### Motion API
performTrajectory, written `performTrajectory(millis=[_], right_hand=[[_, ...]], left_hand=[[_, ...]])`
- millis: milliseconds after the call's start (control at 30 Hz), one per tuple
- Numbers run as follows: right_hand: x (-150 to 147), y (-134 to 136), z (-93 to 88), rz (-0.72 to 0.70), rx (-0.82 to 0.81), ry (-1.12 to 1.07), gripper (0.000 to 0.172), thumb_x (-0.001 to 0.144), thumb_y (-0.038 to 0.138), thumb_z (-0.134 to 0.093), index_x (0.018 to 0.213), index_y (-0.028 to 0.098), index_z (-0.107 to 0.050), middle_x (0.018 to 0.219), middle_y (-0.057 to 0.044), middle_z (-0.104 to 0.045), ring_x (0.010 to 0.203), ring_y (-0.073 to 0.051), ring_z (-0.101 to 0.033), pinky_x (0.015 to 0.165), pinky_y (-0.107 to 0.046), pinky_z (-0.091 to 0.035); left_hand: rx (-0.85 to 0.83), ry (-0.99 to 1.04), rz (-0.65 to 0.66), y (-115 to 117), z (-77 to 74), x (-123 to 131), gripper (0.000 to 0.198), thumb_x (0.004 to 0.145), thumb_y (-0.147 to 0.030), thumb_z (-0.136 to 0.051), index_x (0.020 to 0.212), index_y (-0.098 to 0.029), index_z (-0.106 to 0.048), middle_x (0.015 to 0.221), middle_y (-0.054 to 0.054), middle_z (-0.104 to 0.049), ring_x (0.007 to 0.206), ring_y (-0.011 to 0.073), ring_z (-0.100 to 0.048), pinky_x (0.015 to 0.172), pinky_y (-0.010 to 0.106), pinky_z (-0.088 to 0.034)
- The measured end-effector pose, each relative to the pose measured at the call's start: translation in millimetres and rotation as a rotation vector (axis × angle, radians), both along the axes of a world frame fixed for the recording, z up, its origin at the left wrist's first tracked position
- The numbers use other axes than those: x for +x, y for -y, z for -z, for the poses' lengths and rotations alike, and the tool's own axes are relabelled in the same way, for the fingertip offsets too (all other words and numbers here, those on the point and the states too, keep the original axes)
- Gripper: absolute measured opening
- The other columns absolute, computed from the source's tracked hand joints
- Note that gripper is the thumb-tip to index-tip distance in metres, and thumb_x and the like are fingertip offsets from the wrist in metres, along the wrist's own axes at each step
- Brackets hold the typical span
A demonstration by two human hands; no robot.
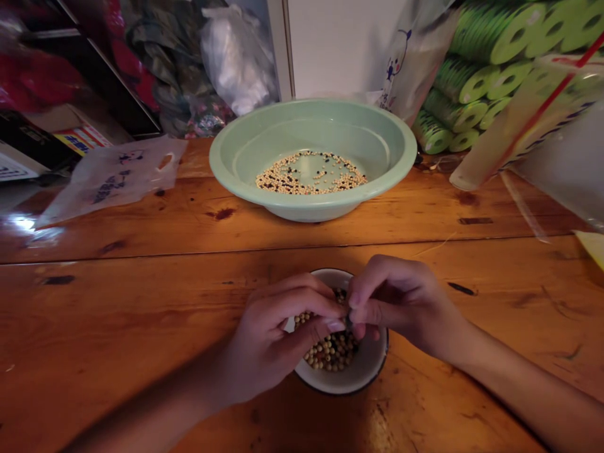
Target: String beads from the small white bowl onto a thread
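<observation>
Both hands meet over a white dark-rimmed bowl (370, 365) that stands on the wooden table. Inside the bowl lie many pale round beans (330, 357), with darker ones among them. My left hand (283, 324) is closed in a pinch, thumb against fingers. Facing it, my right hand (408, 308) pinches too, its fingertips touching those of the left. Between the fingertips shows a small dark thing (349, 319), too small and covered to name. The hands hide part of the bowl's middle.
Beyond the bowl, a large pale green basin (311, 206) holds scattered pale and dark beans (287, 182). A flat plastic bag (117, 179) lies at the left. A tilted plastic cup with a red straw (533, 119) and stacked green rolls (476, 82) are at the right.
</observation>
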State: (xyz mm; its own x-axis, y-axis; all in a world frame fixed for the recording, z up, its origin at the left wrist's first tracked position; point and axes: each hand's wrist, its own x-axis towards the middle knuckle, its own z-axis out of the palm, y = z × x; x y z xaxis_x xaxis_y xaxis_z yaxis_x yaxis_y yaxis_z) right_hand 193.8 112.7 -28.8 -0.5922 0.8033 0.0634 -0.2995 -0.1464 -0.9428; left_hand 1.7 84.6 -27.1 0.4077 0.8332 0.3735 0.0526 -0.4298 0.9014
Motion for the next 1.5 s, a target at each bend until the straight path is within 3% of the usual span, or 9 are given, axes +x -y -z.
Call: performTrajectory(millis=[433,633,833,967,1100,1167,1267,1400,1500], right_hand=[[-0.2,-5.2,0.7,0.086,-0.084,-0.101,0.013,0.08,0.022,-0.073,0.08,0.021,-0.061,0.057,0.004,-0.065,0.047,-0.007,-0.055,0.041,-0.014,-0.044],[0.2,-5.7,0.1,0.089,-0.078,-0.1,0.013,0.08,0.023,-0.073,0.08,0.021,-0.06,0.058,0.004,-0.064,0.046,-0.007,-0.055,0.041,-0.014,-0.043],[1.1,-5.7,-0.4,0.074,-0.113,-0.128,0.013,0.08,0.022,-0.073,0.08,0.02,-0.061,0.058,0.003,-0.066,0.045,-0.006,-0.054,0.042,-0.014,-0.042],[0.6,-5.2,-1.2,0.088,-0.154,-0.134,0.015,0.078,0.021,-0.075,0.078,0.019,-0.06,0.056,0.003,-0.066,0.045,-0.007,-0.055,0.041,-0.014,-0.041],[4.1,-7.6,-4.4,0.114,-0.189,-0.159,0.017,0.076,0.023,-0.076,0.078,0.019,-0.06,0.054,0.004,-0.063,0.043,-0.007,-0.052,0.041,-0.015,-0.04],[7.7,-11.4,-5.0,0.149,-0.176,-0.182,0.016,0.077,0.023,-0.075,0.08,0.021,-0.06,0.052,0.006,-0.061,0.043,-0.006,-0.049,0.042,-0.015,-0.039],[12.8,-20.3,-1.7,0.252,-0.044,-0.061,0.012,0.079,0.022,-0.073,0.083,0.022,-0.062,0.055,0.006,-0.06,0.044,-0.006,-0.048,0.044,-0.017,-0.039],[15.6,-32.9,10.3,0.455,0.252,0.337,0.019,0.079,0.025,-0.071,0.096,0.018,-0.069,0.063,0.001,-0.064,0.052,-0.01,-0.056,0.052,-0.023,-0.046],[17.3,-40.3,20.3,0.52,0.32,0.46,0.017,0.078,0.029,-0.068,0.09,0.017,-0.07,0.066,-0.001,-0.066,0.058,-0.013,-0.06,0.057,-0.027,-0.051]], left_hand=[[-0.113,0.106,-0.044,0.4,-2.4,2.1,0.011,0.086,-0.011,-0.06,0.089,-0.018,-0.068,0.081,0.002,-0.063,0.076,0.0109,-0.061,0.065,0.02,-0.05],[0.001,0.021,-0.02,2.3,-0.7,-0.7,0.011,0.084,-0.01,-0.06,0.091,-0.018,-0.062,0.084,0.003,-0.058,0.079,0.0129,-0.057,0.07,0.024,-0.049],[0.117,-0.136,0.023,4.2,-1.1,-5.7,0.029,0.082,-0.006,-0.058,0.108,-0.019,-0.058,0.099,0.006,-0.056,0.093,0.0165,-0.056,0.079,0.029,-0.047],[0.112,-0.048,-0.076,-1.1,-4.0,-11.3,0.014,0.087,-0.009,-0.047,0.086,-0.019,-0.057,0.084,0.003,-0.053,0.083,0.0158,-0.053,0.073,0.029,-0.043],[0.085,0.094,-0.338,-20.7,-5.0,-24.0,0.024,0.087,-0.013,-0.038,0.064,-0.02,-0.041,0.069,0.0,-0.045,0.071,0.0151,-0.046,0.066,0.029,-0.037],[0.003,-0.18,-0.437,-33.8,-5.1,-32.4,0.025,0.088,-0.018,-0.035,0.064,-0.02,-0.04,0.067,0.0,-0.046,0.069,0.0156,-0.047,0.064,0.029,-0.038],[-0.075,-0.684,-0.448,-49.3,-1.6,-44.5,0.023,0.089,-0.027,-0.037,0.072,-0.019,-0.05,0.073,0.003,-0.056,0.072,0.018,-0.054,0.067,0.03,-0.041],[-0.071,-0.847,-0.458,-50.8,4.1,-55.9,0.023,0.088,-0.034,-0.045,0.077,-0.018,-0.055,0.081,0.006,-0.062,0.077,0.0217,-0.057,0.07,0.034,-0.04],[-0.096,-1.005,-0.391,-40.9,1.2,-57.8,0.028,0.088,-0.042,-0.049,0.074,-0.018,-0.055,0.076,0.006,-0.063,0.068,0.022,-0.057,0.06,0.032,-0.037]])
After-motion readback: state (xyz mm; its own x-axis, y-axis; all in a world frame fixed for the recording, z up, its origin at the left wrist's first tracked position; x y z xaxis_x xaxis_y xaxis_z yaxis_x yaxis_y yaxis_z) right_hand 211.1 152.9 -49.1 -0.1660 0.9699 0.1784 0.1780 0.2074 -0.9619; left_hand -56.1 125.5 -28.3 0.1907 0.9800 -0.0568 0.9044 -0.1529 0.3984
